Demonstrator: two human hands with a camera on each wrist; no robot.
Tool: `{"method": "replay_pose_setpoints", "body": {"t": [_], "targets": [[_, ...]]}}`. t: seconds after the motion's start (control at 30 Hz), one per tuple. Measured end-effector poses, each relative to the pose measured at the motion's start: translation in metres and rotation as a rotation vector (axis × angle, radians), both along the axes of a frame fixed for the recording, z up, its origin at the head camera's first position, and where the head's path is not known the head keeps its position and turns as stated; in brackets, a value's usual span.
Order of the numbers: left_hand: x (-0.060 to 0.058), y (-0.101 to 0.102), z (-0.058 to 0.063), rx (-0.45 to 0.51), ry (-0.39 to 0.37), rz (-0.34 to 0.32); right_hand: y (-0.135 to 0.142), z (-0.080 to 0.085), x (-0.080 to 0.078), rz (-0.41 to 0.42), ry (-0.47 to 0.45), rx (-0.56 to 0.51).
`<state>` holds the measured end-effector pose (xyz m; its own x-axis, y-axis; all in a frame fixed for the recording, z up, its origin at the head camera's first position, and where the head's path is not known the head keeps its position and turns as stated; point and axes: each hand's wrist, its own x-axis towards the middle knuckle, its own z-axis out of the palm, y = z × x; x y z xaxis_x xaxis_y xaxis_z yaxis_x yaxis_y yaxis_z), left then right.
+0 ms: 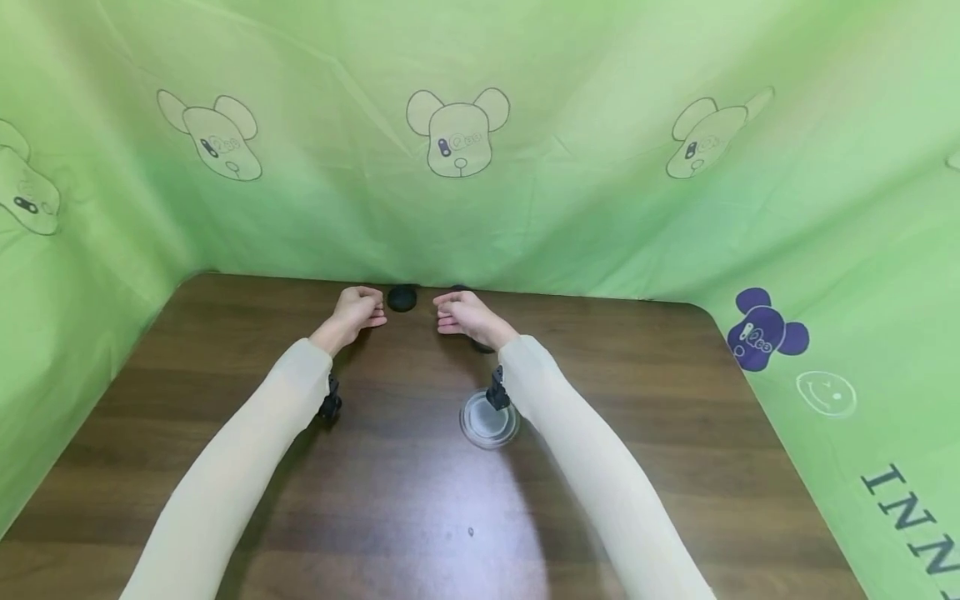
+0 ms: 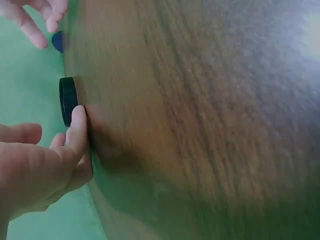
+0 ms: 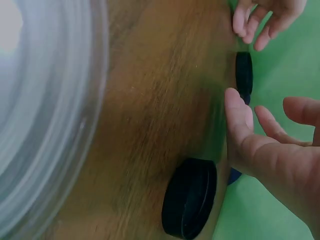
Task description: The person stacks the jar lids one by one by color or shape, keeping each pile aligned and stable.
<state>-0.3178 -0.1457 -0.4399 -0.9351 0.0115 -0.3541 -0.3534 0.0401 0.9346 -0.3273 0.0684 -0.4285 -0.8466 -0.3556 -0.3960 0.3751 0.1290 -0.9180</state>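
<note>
Toward the back edge of the table lies a round black lid (image 1: 402,297), between the two hands. My left hand (image 1: 360,308) is just left of it, fingers loosely bent and nothing held. In the left wrist view its fingertips are right at the lid's (image 2: 68,101) rim. On the other side, my right hand (image 1: 465,318) reaches in with relaxed fingers and holds nothing; its fingertips point at the lid (image 3: 244,75). A second black lid (image 3: 190,199) rests below the right hand, mostly covered by that wrist in the head view.
A clear round container (image 1: 487,419) stands under the right forearm. Partly behind the right hand, a dark blue object (image 3: 234,176) shows at the table's back edge. Green printed cloth (image 1: 337,208) hangs around the brown wooden table (image 1: 390,500).
</note>
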Motion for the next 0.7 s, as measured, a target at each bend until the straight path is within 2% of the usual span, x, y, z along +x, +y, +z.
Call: {"method": "replay_pose_setpoints", "body": {"t": [0.2, 0.43, 0.7], "targets": [[-0.003, 0.002, 0.001, -0.008, 0.016, 0.009, -0.004, -0.002, -0.005, -0.012, -0.04, -0.017], [-0.011, 0.003, 0.0, -0.06, 0.004, 0.079, -0.003, -0.004, -0.013, -0.009, -0.057, -0.015], [-0.017, 0.003, 0.001, -0.101, -0.001, 0.033, -0.007, 0.002, -0.014, -0.046, -0.092, -0.07]]}}
